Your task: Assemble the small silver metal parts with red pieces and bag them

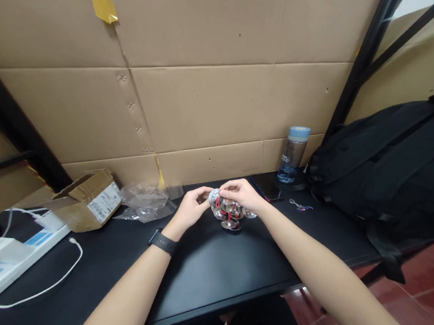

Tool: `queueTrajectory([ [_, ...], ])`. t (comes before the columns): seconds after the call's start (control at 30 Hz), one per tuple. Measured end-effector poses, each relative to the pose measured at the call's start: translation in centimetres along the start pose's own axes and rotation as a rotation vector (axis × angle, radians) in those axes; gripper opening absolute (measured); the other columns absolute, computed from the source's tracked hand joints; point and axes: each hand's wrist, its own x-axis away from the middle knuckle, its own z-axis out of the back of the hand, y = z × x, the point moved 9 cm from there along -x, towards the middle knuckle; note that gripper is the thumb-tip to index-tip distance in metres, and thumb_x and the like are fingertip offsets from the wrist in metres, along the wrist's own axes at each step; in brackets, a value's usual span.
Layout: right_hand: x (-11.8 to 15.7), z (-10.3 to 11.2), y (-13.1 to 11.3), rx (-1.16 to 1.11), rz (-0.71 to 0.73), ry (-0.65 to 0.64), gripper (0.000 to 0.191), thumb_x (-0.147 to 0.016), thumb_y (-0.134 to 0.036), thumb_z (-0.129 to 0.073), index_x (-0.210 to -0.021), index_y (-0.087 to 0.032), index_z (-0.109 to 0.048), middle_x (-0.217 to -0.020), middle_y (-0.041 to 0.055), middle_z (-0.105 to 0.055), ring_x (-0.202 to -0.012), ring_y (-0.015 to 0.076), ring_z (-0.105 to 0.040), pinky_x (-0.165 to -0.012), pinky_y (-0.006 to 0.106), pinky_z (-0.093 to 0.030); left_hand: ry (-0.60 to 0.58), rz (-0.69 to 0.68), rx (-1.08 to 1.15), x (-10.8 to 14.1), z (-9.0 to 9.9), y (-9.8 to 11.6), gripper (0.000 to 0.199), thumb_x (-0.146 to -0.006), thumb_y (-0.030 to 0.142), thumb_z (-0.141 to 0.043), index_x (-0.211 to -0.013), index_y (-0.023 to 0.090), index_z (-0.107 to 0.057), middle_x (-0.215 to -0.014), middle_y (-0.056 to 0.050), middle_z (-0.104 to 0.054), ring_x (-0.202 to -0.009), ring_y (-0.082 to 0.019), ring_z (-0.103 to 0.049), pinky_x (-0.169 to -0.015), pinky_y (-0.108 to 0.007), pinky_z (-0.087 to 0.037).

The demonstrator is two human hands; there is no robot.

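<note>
At the far left of the black desk (108, 281) we see a white power strip (23, 261) with a white charger (4, 253) plugged in, and a white cable (54, 285) that curves over the desktop to a bare connector. Just right of the strip we find an opened cardboard box (93, 201), tilted, with a white printed label (105, 201) facing us. Next to it lies a crumpled clear plastic bag (146, 200), and behind everything we have a cardboard partition (210, 105), with yellow tape (104, 5) near its top.

Near the middle we come to the left hand (191, 209), a black watch (162, 242) on its wrist. Its thumb and fingers are drawn together at the left side of a greyish round piece (214, 198) at the top of a cluster of shiny metal discs (230, 223) with red parts. The cluster is between the two hands, above or on the desk; we cannot tell whether its lowest disc touches. The right hand (243, 196) pinches the cluster from the other side, its fingertips close to those of the left.

Farther right we see a dark flat object (271, 191), partly behind the right hand, then a small keychain (300, 206), a bottle with a light blue lid (294, 154) standing behind it, and a large black backpack (394, 162) at the right end
</note>
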Motion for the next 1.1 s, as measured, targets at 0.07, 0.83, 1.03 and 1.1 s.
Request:
queueTrajectory([
  [0.07, 0.0, -0.2, -0.1, -0.049, 0.001, 0.027, 0.03, -0.073, -0.042, -0.083, -0.086, -0.017, -0.075, -0.073, 0.0023, -0.071, -0.055, 0.0108, -0.058, -0.056, 0.024, -0.048, 0.043, 0.002, -0.006, 0.0, 0.4, 0.1, 0.029, -0.087, 0.038, -0.069, -0.106, 0.017, -0.071, -0.101, -0.008, -0.076, -0.09, -0.02, -0.069, -0.079, -0.029, -0.052],
  [0.83, 0.4, 6.2, -3.5, 0.102, 0.112, 0.247, 0.034, -0.072, -0.046, -0.079, -0.091, -0.02, -0.068, -0.075, 0.0026, -0.069, -0.061, 0.0148, -0.059, -0.059, 0.027, -0.048, 0.026, -0.141, -0.721, 0.3, 1.9, 1.4, 0.029, -0.097, 0.042, -0.049, -0.089, 0.023, -0.07, -0.088, -0.005, -0.072, -0.079, -0.02, -0.064, -0.078, -0.03, -0.046],
  [1.03, 0.8, 13.4, -0.4, 0.866, -0.064, 0.564, 0.018, -0.08, -0.03, -0.063, -0.085, -0.019, -0.076, -0.074, 0.0054, -0.074, -0.07, 0.0202, -0.067, -0.074, 0.031, -0.049, 0.085, 0.083, -0.994, 0.6, 6.1, -3.2, 0.03, -0.092, 0.042, -0.051, -0.08, 0.023, -0.071, -0.087, -0.007, -0.072, -0.079, -0.022, -0.065, -0.073, -0.031, -0.044],
  [1.1, 0.8, 13.7, 1.3, 0.935, -0.149, 0.538, 0.019, -0.081, -0.027, -0.061, -0.087, -0.02, -0.077, -0.075, 0.0058, -0.075, -0.071, 0.0201, -0.068, -0.072, 0.029, -0.049, 0.075, 0.126, -1.027, 0.7, 6.6, -4.1, 0.029, -0.091, 0.041, -0.052, -0.079, 0.023, -0.071, -0.088, -0.008, -0.072, -0.081, -0.024, -0.065, -0.073, -0.032, -0.044],
])
